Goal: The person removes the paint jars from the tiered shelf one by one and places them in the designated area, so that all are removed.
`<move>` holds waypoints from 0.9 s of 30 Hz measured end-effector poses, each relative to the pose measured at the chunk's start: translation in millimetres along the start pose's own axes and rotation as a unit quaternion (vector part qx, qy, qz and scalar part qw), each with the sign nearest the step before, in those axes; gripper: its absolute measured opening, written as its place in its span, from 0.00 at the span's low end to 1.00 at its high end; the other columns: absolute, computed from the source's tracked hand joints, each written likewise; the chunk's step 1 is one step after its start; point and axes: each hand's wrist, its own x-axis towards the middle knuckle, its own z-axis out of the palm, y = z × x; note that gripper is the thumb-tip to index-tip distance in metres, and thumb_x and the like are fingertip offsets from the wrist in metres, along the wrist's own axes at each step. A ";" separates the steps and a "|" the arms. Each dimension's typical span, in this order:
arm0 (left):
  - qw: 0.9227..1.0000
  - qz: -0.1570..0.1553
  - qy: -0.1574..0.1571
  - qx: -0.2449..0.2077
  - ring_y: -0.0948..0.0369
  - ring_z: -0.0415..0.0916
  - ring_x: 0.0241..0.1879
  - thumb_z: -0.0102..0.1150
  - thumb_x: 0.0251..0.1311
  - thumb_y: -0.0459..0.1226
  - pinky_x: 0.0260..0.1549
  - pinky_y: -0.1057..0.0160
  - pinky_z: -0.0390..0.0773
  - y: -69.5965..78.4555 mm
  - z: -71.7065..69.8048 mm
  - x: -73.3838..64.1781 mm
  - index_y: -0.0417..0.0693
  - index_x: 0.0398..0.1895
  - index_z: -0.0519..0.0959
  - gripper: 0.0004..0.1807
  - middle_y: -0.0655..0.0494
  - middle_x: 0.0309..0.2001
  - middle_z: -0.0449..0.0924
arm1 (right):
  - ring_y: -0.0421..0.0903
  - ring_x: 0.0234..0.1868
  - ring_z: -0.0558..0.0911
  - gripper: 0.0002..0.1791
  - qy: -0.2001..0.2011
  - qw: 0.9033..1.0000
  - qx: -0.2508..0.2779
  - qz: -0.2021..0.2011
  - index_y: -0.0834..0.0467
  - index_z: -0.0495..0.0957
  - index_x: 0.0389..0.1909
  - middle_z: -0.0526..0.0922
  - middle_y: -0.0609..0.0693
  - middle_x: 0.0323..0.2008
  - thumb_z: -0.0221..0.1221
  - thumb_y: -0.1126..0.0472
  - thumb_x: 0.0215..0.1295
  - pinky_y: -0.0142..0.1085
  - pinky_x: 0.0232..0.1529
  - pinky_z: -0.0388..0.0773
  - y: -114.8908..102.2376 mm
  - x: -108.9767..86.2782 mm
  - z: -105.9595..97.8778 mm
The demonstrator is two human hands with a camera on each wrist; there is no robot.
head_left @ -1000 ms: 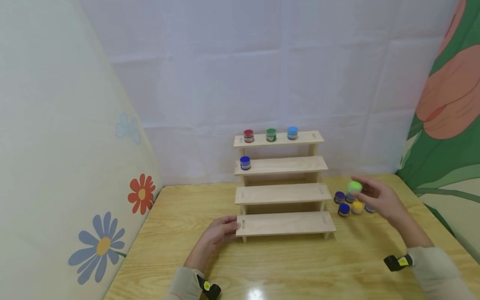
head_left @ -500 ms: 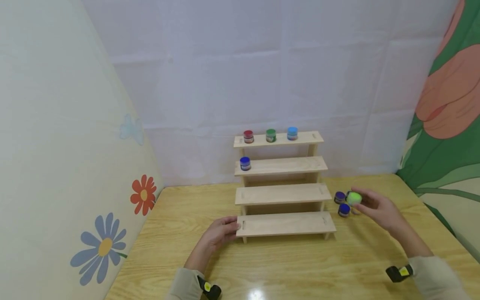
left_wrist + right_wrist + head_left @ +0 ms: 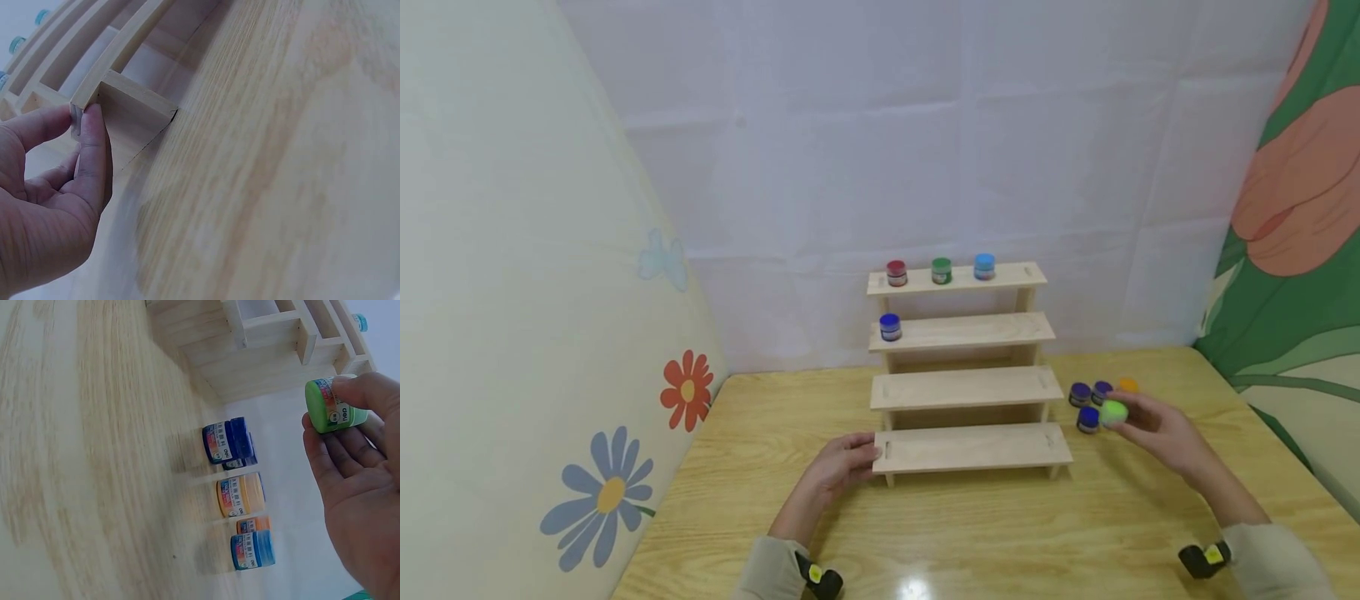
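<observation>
My left hand (image 3: 838, 465) pinches the left end of the lowest board of a wooden tiered stand (image 3: 970, 447). In the left wrist view, the thumb and forefinger (image 3: 92, 140) meet that board's corner. To the right of the stand, my right hand (image 3: 1165, 429) holds a light green paint jar (image 3: 1113, 412) above the table. The right wrist view shows the jar (image 3: 328, 406) tilted between thumb and fingers, its label partly covered. Close by are dark blue and purple jars (image 3: 1087, 419) and an orange jar (image 3: 1127, 385).
Red (image 3: 897, 272), green (image 3: 942, 271) and light blue (image 3: 984, 267) jars stand on the top tier. A blue jar (image 3: 890, 327) sits at the second tier's left. Yellow (image 3: 240, 495) and blue (image 3: 253, 550) jars appear below the right hand in its wrist view.
My right hand has come down and nearer with the light green jar, so the orange jar behind it shows. The left hand stays on the stand.
</observation>
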 end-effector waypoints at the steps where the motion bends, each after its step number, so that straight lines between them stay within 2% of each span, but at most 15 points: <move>1: 1.000 -0.001 0.001 0.000 0.60 0.83 0.43 0.62 0.68 0.33 0.40 0.65 0.83 0.1 0.0 0.3 0.26 0.70 0.64 0.32 0.40 0.57 0.79 | 0.18 0.51 0.72 0.26 -0.002 1.000 0.001 0.000 0.72 0.69 0.66 0.75 0.69 0.60 0.60 0.63 0.73 0.19 0.48 0.74 1.5 -0.4 -0.1; 4: 1.000 -0.004 0.005 0.002 0.60 0.82 0.44 0.62 0.68 0.33 0.41 0.64 0.83 0.3 0.4 1.2 0.27 0.70 0.65 0.31 0.40 0.58 0.78 | 0.16 0.52 0.69 0.26 -0.008 1.000 0.008 -0.004 0.73 0.69 0.66 0.69 0.74 0.65 0.60 0.64 0.72 0.16 0.50 0.71 5.2 -2.0 -0.4; 9: 1.000 -0.006 0.004 -0.001 0.60 0.82 0.44 0.62 0.68 0.32 0.42 0.64 0.83 0.4 0.5 0.9 0.28 0.70 0.65 0.31 0.40 0.58 0.79 | 0.15 0.52 0.67 0.25 -0.021 1.000 0.006 -0.009 0.73 0.70 0.65 0.63 0.77 0.68 0.61 0.65 0.72 0.17 0.50 0.72 9.5 -3.8 0.7; 13: 1.000 -0.004 0.001 -0.006 0.60 0.82 0.44 0.61 0.68 0.32 0.42 0.64 0.83 -0.2 -0.2 0.6 0.27 0.70 0.65 0.31 0.41 0.57 0.79 | 0.16 0.52 0.69 0.25 -0.029 1.000 0.001 -0.009 0.74 0.70 0.64 0.66 0.76 0.66 0.61 0.66 0.72 0.19 0.49 0.74 11.5 -4.7 2.2; 21: 1.000 0.001 -0.006 0.004 0.60 0.83 0.44 0.61 0.68 0.32 0.41 0.64 0.84 -2.0 -1.2 2.6 0.27 0.70 0.65 0.31 0.40 0.56 0.79 | 0.21 0.50 0.74 0.25 -0.068 0.997 0.022 0.027 0.73 0.70 0.64 0.73 0.73 0.61 0.61 0.65 0.72 0.25 0.48 0.78 19.2 -4.2 4.0; 27: 1.000 0.011 -0.016 0.014 0.60 0.83 0.43 0.60 0.69 0.33 0.41 0.65 0.83 -2.0 -2.6 3.3 0.26 0.70 0.64 0.31 0.42 0.54 0.81 | 0.20 0.50 0.74 0.25 -0.078 0.996 0.016 0.035 0.73 0.71 0.63 0.75 0.71 0.60 0.62 0.63 0.71 0.24 0.50 0.77 26.6 -4.2 5.5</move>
